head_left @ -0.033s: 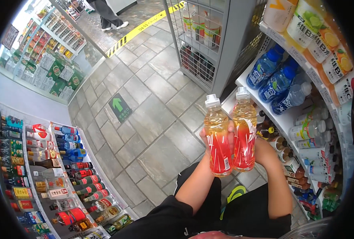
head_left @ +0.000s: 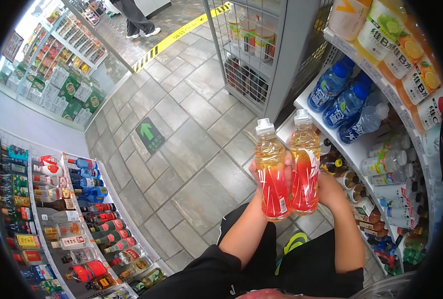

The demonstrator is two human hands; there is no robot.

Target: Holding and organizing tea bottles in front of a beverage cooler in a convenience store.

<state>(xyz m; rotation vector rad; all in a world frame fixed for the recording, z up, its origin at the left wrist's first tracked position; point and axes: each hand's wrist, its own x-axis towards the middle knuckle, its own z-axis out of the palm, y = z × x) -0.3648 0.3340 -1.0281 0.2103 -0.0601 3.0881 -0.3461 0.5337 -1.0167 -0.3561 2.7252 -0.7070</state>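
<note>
Two drink bottles with white caps stand side by side in front of me, both with yellow-clear liquid and red-orange labels. My left hand point(head_left: 255, 173) is closed round the left bottle point(head_left: 274, 187), with fingertips showing in the gap between the two. On the far side of the right bottle point(head_left: 305, 182), my right hand point(head_left: 325, 187) is closed on it; most of its fingers are hidden behind the bottle. Each bottle is upright, and their lower sides touch or nearly touch.
Close on my right, a shelf point(head_left: 301, 102) holds blue-capped bottles point(head_left: 343, 107) and other drinks. A grey wire-sided rack point(head_left: 276, 89) stands ahead. Liquor bottles fill the shelves point(head_left: 57, 224) at left. Beyond the yellow-black floor strip point(head_left: 181, 35) stands a person point(head_left: 136, 20).
</note>
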